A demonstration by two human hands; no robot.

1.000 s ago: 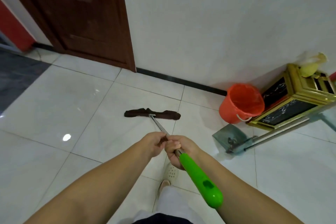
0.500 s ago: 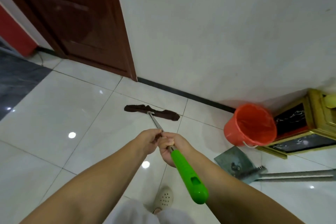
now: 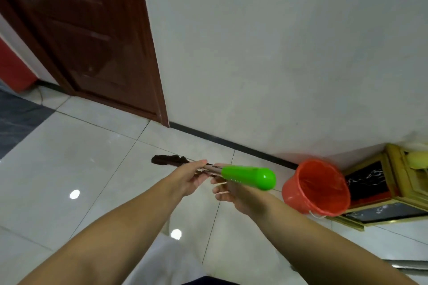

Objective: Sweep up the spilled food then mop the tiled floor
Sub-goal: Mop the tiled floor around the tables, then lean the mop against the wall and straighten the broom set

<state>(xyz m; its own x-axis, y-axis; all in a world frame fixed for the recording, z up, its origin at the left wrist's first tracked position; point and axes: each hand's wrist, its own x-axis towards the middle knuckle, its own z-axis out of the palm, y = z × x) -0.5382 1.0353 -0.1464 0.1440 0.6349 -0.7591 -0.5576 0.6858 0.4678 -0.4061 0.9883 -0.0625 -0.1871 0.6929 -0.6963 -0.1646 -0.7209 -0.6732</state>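
— Asking first about the mop: where was it seen?

— Its green grip was seen at centre frame, pointing right toward the bucket. The shaft was largely hidden by the hands. The dark mop cloth was laid on the white tiled floor, just above and left of the hands, near the black skirting.

— How was it held?

— The shaft was pinched by the left hand, thumb on top. The right hand was kept just under the grip with fingers loosely spread; whether the shaft was touched by it could not be told.

— And elsewhere?

— A brown door was seen upper left, and a gold-framed stand at the right edge, touched by the tilted orange bucket.
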